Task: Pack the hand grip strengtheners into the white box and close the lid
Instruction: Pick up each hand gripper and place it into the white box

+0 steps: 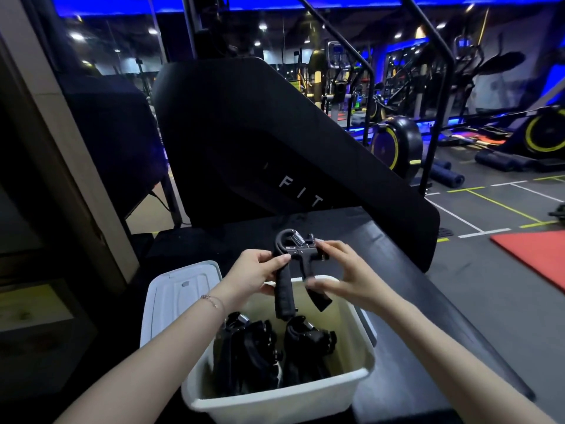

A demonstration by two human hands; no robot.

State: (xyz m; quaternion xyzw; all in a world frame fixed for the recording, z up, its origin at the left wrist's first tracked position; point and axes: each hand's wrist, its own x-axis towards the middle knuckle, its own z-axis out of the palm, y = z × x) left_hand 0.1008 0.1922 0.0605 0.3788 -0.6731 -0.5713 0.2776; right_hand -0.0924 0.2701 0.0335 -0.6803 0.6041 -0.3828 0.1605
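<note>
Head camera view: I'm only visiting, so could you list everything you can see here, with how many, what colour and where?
Held grip strengthener: one, black, above the box.
Packed grip strengtheners: several, black, inside the box; exact count unclear.
Box: one, white, open, on the dark bench.
Lid: one, white, beside the box's left.
Bench: one, black, under the box.
Exercise machines: several, black with yellow, in the background.
Mat: one, red, floor at right.
Left hand: grips one handle.
Right hand: pinches the strengthener's top.
</note>
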